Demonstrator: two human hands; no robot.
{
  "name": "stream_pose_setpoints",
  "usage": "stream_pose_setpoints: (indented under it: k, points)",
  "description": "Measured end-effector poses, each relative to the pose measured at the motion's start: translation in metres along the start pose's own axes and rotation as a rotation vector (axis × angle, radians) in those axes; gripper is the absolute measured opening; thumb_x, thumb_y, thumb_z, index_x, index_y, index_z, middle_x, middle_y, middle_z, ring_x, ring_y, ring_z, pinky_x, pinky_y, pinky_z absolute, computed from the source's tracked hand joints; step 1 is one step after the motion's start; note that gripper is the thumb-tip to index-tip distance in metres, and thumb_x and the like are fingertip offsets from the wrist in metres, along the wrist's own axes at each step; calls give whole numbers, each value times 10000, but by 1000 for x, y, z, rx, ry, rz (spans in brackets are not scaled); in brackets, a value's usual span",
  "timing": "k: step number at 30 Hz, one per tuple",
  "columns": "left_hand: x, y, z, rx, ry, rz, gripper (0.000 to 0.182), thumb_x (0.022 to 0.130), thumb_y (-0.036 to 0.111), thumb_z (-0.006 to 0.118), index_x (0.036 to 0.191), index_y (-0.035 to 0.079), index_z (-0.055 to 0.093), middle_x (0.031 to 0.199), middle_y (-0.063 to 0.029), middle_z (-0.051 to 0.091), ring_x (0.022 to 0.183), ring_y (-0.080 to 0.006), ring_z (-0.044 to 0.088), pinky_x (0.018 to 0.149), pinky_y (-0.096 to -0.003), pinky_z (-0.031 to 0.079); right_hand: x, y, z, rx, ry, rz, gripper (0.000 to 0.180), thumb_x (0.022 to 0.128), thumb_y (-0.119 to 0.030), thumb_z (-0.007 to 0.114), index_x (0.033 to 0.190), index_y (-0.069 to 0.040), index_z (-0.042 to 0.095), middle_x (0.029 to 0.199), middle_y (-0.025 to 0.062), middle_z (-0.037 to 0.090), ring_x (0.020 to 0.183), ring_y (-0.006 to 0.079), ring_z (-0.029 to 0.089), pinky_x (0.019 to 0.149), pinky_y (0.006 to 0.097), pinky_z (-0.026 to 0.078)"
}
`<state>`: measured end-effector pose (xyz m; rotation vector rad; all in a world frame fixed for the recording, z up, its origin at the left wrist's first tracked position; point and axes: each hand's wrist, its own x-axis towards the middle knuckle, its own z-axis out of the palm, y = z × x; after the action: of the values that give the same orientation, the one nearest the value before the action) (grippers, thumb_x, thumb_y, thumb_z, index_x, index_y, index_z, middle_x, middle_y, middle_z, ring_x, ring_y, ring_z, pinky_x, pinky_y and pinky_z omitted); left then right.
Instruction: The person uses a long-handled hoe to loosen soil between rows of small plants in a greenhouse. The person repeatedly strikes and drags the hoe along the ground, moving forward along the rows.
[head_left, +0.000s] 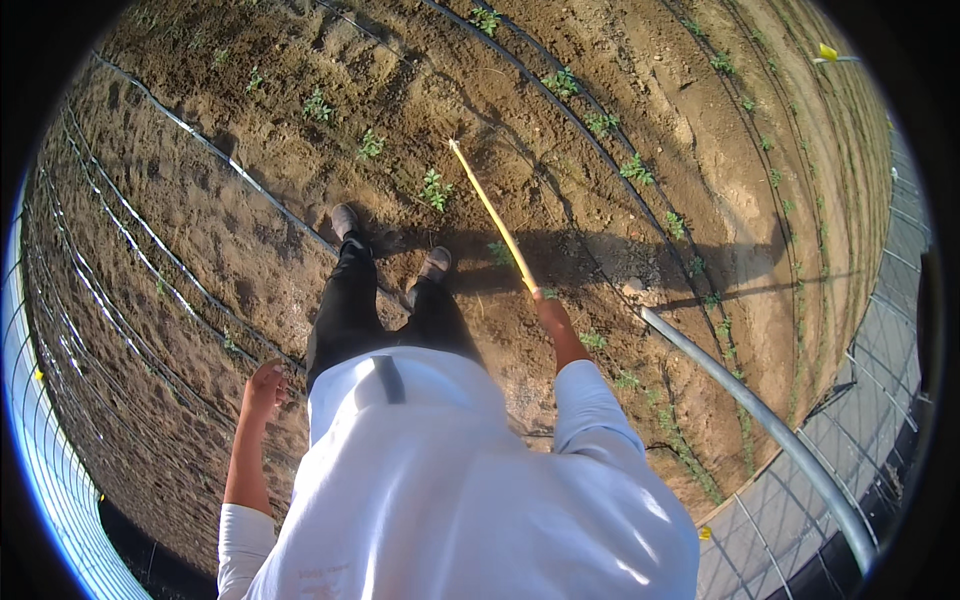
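My right hand (553, 315) is closed around the near end of a long, thin yellow pole (491, 212). The pole slants forward and left over the brown soil, its pale far tip near a small leafy green seedling (436, 190). Whether that tip touches the ground is hard to tell. On the other side, my left hand (264, 390) hangs beside my hip, fingers loosely curled, with nothing visible in it. Below the pole, a shaded seedling (501, 253) lies partly in my shadow.
Black drip irrigation hoses (570, 105) run along the seedling rows, with another hose (247, 176) passing by my shoes (435, 264). A grey metal pipe (757, 420) slopes from the soil at right. Beyond it lies a grey strip (862, 405) crossed by grid-like lines.
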<state>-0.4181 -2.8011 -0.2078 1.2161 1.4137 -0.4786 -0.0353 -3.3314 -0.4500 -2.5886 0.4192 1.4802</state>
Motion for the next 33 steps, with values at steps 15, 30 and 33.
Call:
stream_pose_setpoints:
  k: [15, 30, 33]
  points:
    - [23, 3, 17, 2, -100, -15, 306, 1062, 236, 541, 1294, 53, 617, 758, -11, 588, 534, -80, 474, 471, -256, 352, -54, 68, 13, 112, -60, -3, 825, 996, -711, 359, 973, 25, 731, 881, 214, 721, 826, 403, 677, 756, 520, 494]
    - [41, -8, -2, 169, -110, 29, 391, 1044, 289, 560, 1352, 50, 598, 772, -26, 594, 567, -103, 537, 471, -270, 404, -54, 81, -22, 22, -46, 102, 765, 1034, -676, 339, 818, -14, 654, 713, 112, 630, 594, 271, 580, 580, 463, 462]
    - [43, 1, 0, 123, -118, 50, 389, 1041, 286, 566, 1344, 44, 602, 766, -20, 582, 565, -92, 517, 475, -265, 387, -56, 134, -17, -91, 25, 200, 787, 1021, -700, 325, 877, -16, 687, 750, 133, 656, 619, 299, 597, 606, 475, 474]
